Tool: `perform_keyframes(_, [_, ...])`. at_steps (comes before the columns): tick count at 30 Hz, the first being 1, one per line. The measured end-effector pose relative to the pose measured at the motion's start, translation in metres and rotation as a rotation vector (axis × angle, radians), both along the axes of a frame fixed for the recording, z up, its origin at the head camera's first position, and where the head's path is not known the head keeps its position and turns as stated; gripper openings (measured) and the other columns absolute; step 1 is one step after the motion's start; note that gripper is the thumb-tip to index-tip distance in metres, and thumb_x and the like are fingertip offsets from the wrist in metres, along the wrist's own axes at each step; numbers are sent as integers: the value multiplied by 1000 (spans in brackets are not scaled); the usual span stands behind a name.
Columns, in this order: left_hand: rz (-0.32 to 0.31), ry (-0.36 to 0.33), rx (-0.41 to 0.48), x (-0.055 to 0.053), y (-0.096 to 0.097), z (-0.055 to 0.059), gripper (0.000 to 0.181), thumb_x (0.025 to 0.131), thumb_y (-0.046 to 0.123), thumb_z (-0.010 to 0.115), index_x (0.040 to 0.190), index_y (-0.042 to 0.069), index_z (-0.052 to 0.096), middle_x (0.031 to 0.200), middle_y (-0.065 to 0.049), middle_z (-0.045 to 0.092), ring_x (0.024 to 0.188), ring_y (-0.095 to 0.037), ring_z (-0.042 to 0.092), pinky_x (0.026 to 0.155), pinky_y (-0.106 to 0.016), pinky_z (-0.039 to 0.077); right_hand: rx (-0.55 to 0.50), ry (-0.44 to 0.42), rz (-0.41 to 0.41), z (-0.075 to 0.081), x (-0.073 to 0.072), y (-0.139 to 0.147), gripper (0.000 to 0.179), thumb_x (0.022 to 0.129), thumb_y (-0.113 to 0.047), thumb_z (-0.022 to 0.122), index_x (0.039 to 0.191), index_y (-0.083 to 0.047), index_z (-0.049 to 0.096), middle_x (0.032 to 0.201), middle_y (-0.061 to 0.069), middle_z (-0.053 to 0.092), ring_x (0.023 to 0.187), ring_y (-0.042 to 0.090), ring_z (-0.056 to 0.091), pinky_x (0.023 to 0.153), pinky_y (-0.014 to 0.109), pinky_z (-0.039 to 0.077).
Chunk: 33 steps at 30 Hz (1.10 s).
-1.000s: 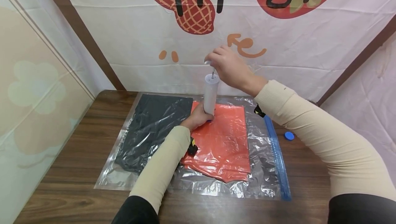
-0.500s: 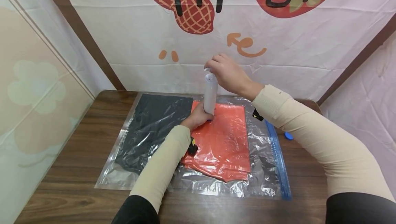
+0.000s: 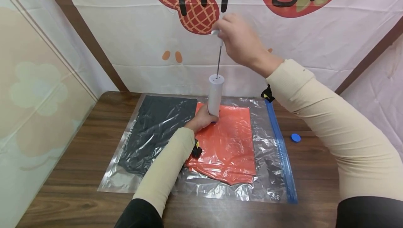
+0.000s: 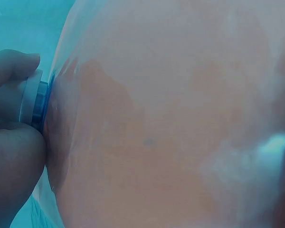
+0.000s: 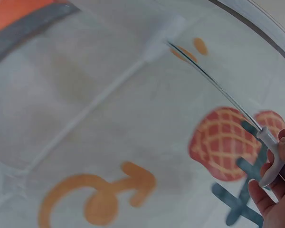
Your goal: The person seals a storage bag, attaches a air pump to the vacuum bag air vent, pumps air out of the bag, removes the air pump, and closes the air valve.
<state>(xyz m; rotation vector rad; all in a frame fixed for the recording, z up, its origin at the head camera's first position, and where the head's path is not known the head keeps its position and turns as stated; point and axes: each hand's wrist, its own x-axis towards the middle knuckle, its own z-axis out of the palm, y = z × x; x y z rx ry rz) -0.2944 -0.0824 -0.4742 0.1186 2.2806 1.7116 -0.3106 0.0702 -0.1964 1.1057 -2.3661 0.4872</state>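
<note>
A white hand pump (image 3: 215, 93) stands almost upright on a clear plastic storage bag (image 3: 220, 192). My left hand (image 3: 204, 118) grips the pump's lower end, where a blue valve (image 4: 40, 107) shows against the plastic in the left wrist view. Up above, my right hand (image 3: 240, 41) holds the white pump handle (image 5: 275, 164), with its thin metal rod (image 5: 218, 90) drawn well out of the cylinder. Inside the bag, a folded red garment (image 3: 230, 140) lies beside a folded dark one (image 3: 163, 123).
A blue zip strip (image 3: 284, 165) runs along the bag's right edge. To its right, a small round blue cap (image 3: 295, 137) lies on the brown wooden table (image 3: 69, 172). A printed white curtain (image 3: 132, 42) hangs right behind the table.
My right hand pushed the handle down to the cylinder, then pulled it up higher than before, exposing a long stretch of rod. The left hand and the bag have stayed put.
</note>
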Motion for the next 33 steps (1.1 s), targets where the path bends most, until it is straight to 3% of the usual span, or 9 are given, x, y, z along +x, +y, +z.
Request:
perform_keyframes(7, [-9, 10, 11, 0, 0, 0, 81, 84, -4, 75, 152, 14, 34, 141, -11, 51, 134, -33, 45, 118, -54, 31, -57, 67, -60, 21, 3, -3, 25, 107, -8, 49, 122, -1, 66, 117, 15, 63, 113, 26, 51, 98, 32, 47])
perform_keyframes(17, [-5, 5, -6, -1, 0, -1, 81, 84, -4, 75, 153, 14, 35, 141, -11, 51, 135, -33, 45, 118, -54, 30, -69, 81, -67, 16, 4, -1, 27, 106, -13, 52, 124, -4, 70, 118, 13, 67, 113, 25, 52, 99, 31, 46])
perform_keyframes(22, [4, 6, 3, -2, 0, -3, 81, 83, -4, 75, 152, 14, 36, 141, -11, 52, 134, -33, 46, 118, -54, 31, -25, 89, -5, -1, 0, -2, 24, 105, -9, 54, 120, -2, 70, 113, 14, 69, 107, 29, 55, 94, 40, 46])
perform_keyframes(28, [1, 11, -5, -1, 0, -4, 81, 84, -3, 75, 152, 13, 36, 140, -11, 52, 134, -33, 46, 118, -54, 31, -6, -10, 79, -34, -2, 1, 20, 102, -4, 58, 117, -2, 71, 108, 14, 69, 103, 30, 55, 91, 41, 47])
perform_keyframes(33, [3, 13, 1, -2, 2, -4, 81, 83, -3, 76, 151, 13, 36, 139, -11, 53, 134, -33, 46, 118, -54, 31, 26, -66, 89, -54, 0, 3, 20, 100, -2, 60, 116, -3, 72, 108, 13, 68, 106, 29, 57, 93, 42, 49])
